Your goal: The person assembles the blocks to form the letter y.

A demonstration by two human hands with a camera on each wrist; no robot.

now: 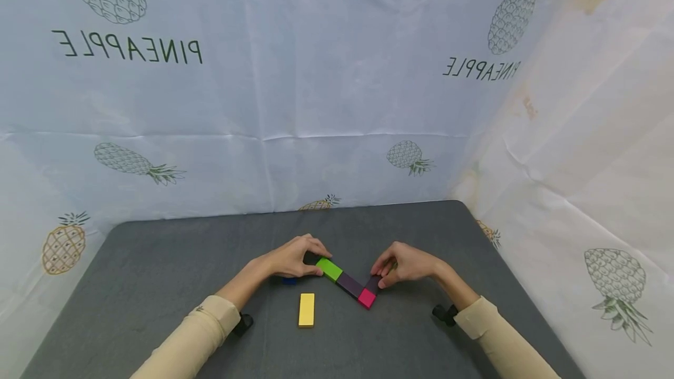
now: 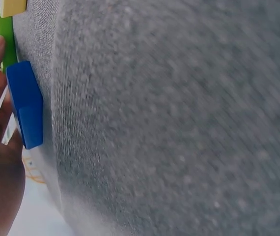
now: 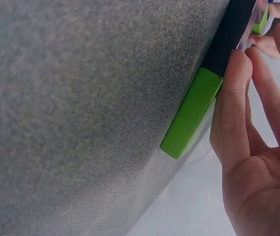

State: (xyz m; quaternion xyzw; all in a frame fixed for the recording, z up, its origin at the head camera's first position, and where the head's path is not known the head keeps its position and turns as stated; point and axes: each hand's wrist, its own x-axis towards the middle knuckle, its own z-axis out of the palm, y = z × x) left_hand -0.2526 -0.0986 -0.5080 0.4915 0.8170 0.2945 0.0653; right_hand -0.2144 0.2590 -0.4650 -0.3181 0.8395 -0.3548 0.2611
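A V-shaped run of coloured blocks lies on the grey table, its corner a red block pointing toward me. Its left arm has a dark block and a green block. My left hand holds the green block's far end between thumb and fingers. Along the right arm, my right hand pinches a dark block, with a green block beyond the thumb. A blue block with angled faces sits beside the left hand, mostly covered by it in the head view.
A yellow block lies on the grey table, nearer me than the left hand. Behind and to the right hangs a white cloth printed with pineapples. Each wrist wears a black device, such as the right wrist camera.
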